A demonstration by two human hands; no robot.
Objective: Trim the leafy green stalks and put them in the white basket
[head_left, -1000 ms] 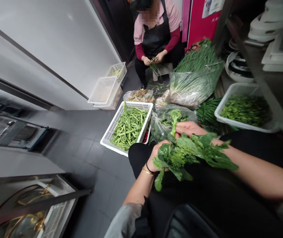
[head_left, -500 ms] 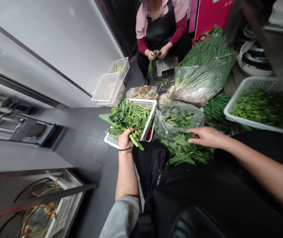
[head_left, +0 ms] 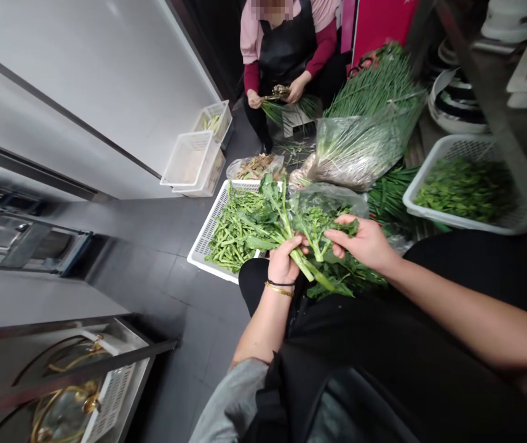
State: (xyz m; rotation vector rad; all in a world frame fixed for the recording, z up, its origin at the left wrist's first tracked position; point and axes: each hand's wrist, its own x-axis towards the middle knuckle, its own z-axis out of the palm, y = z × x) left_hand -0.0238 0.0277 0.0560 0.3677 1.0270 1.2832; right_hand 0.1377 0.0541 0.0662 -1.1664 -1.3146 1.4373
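My left hand (head_left: pixel 283 261) is closed round a bunch of stalks (head_left: pixel 263 224), cut ends poking down toward 5 o'clock and the leafy tops fanning up toward 11 over the basket (head_left: pixel 208 229). Half a second ago this same hand was out over the basket's near edge with the bunch; now it has come back in over my lap, so I judge the bunch was not dropped there and is being added to or squared up. My right hand (head_left: pixel 365 243), which was spread flat on the loose greens (head_left: pixel 346 280) on my lap, has lifted and now pinches a single sprig (head_left: pixel 315 229) between thumb and fingers, just at 3 o'clock of the left hand, nearly touching the bunch. Behind the sprig at 12 sits an open plastic bag (head_left: pixel 325 200) of more greens; I think the sprig came from the lap pile, though the leaves overlap too much to be sure. Farther out at 1 o'clock lies a bagged sheaf of chives (head_left: pixel 364 138), at 3 a second basket (head_left: pixel 457 151) of greens, and at 12 a co-worker (head_left: pixel 286 49) sits trimming chives.
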